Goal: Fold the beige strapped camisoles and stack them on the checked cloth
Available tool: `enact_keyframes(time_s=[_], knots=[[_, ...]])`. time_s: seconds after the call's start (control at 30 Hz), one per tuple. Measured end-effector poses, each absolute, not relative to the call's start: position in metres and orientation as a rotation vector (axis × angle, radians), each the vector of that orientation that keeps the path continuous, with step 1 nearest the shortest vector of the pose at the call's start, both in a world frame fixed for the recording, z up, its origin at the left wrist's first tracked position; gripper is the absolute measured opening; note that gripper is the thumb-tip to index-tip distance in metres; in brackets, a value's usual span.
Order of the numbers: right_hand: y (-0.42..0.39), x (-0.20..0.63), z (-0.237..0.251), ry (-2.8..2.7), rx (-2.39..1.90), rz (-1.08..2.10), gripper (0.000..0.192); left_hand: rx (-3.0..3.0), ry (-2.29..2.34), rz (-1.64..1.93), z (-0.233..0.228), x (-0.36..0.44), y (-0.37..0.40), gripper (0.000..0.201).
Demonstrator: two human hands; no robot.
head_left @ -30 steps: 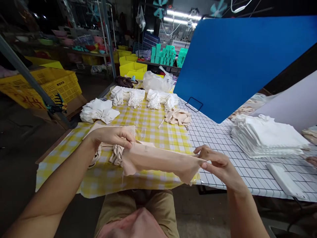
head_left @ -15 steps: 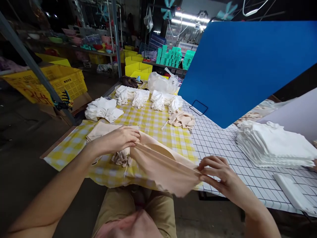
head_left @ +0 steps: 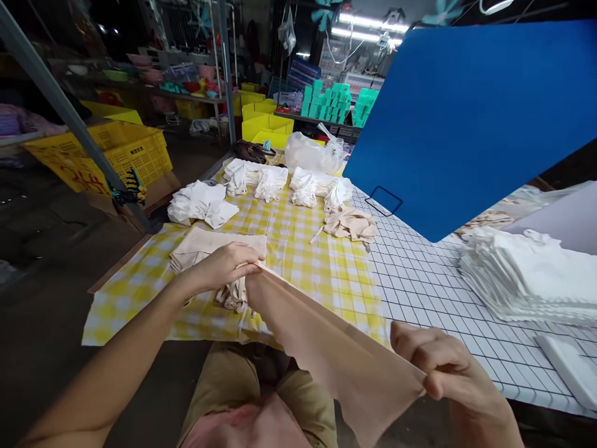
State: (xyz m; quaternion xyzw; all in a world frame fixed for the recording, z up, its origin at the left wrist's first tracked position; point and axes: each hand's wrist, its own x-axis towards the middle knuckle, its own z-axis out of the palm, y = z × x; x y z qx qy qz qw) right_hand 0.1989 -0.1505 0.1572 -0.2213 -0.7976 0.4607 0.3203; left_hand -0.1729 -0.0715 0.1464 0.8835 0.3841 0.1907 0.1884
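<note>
Surface [head_left: 420, 280] runs away from both hands: yellow-check cloth [head_left: 308, 261] on the left-hand side, white grid sheet on the right-hand side. Big blue board [head_left: 466, 118] stands tilted well beyond the right hand, w/ a tall stack of white folded pieces [head_left: 522, 280] below its lower edge, also out past the right hand.

Main thing: beige fabric piece [head_left: 326, 348], stretched taut btwn the two hands, clear of the surface and over the lap. Long axis is diagonal – the far upper end sits at the left hand [head_left: 228, 264], the near lower end at the right hand [head_left: 443, 367]. So the right hand is nearer the body and lower; the left is further out and sits just over the cloth edge. Hands are well apart, one at each end of the piece.

Left hand: fingers pinched closed on the upper corner of the fabric. Right hand: curled tight on the lower corner, thumb over the edge.

Just under and beyond the left hand: a flat beige stack [head_left: 200, 246] on the check cloth, w/ bunched straps hanging by it. Further out from the left hand: white bundles [head_left: 200, 202] in a row, a small beige pile [head_left: 349, 224] nearer the middle, clear plastic bag [head_left: 312, 152] behind them.
</note>
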Motion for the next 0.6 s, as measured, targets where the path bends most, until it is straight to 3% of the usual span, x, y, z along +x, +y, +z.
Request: enact_keyframes(time_s=[0.2,0.3,0.4,0.6], knots=[[-0.121,0.218,0.134,-1.849,-0.852,1.143,0.04,2.244,1.047,0.567,0.148,-0.161,-0.056,0.037],[-0.097,0.22,0.11,-1.848,-1.249,1.033,0.035,2.308,1.242,0.489,0.119,-0.143,-0.035,0.032],[-0.081,0.217,0.078,-1.952,-1.522,0.834,0.043,2.418,1.428,0.266,0.079,-0.124,-0.018,0.023],[-0.083,0.213,0.041,-2.352,-1.684,0.51,0.046,2.541,1.416,0.171,0.035,-0.111,-0.024,0.022]])
